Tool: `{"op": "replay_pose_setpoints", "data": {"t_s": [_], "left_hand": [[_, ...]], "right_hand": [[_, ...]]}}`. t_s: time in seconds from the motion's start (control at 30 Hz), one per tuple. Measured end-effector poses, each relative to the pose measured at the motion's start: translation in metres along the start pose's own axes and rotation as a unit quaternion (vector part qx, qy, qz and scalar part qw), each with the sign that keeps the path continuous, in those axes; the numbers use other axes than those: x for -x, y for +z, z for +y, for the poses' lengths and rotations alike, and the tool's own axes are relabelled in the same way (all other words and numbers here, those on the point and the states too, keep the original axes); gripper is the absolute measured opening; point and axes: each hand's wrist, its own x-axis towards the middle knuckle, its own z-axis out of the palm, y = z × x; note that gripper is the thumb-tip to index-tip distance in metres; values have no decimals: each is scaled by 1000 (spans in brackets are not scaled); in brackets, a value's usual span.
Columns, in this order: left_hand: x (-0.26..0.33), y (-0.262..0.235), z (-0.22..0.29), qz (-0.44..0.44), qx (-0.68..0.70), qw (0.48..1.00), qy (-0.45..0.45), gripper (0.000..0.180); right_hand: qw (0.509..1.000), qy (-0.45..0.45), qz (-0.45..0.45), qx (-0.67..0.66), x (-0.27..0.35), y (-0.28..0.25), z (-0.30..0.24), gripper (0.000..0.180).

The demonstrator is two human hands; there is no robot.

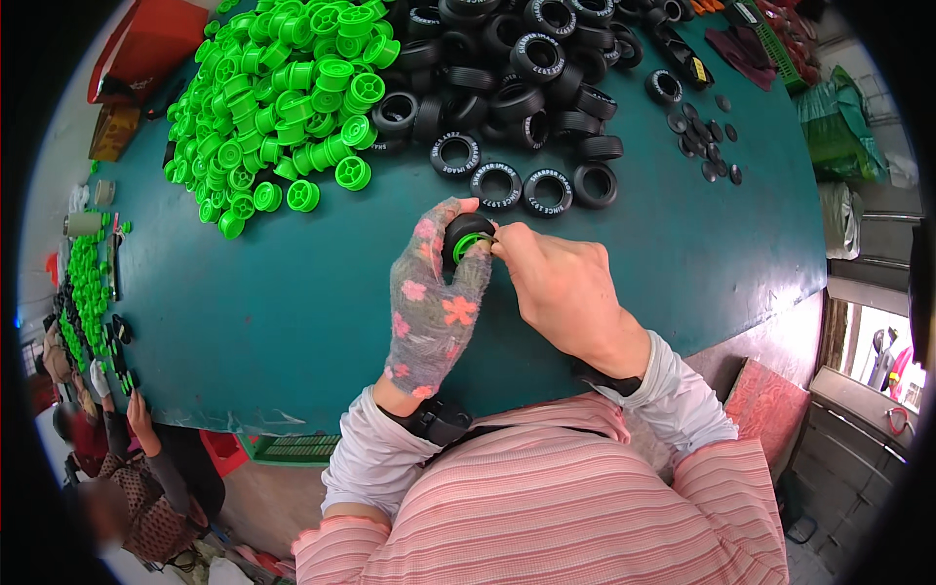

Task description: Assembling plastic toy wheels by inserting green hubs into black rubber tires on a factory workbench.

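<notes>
Tyre (468, 225) and hub (462, 245) in left grip (430, 297)

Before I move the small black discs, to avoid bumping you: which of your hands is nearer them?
Right. The right hand is below and left of the small black discs; the left hand, holding the black tyre, is farther left.

White letters and digits ring several black tires (497, 170) toward the far edge of the green table (322, 322); a yellow label (699, 69) near its far right corner is too small to read.
</notes>
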Motion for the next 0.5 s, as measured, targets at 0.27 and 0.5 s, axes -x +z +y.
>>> {"op": "replay_pose_setpoints", "data": {"t_s": [0.27,0.5], "left_hand": [[3,-4,4,-33,-26,999,-4,38],[5,12,3,-5,130,991,40,36]], "right_hand": [[927,209,-145,-277,-3,-17,-3,9],[992,103,-19,-74,-2,-18,-13,9]]}}
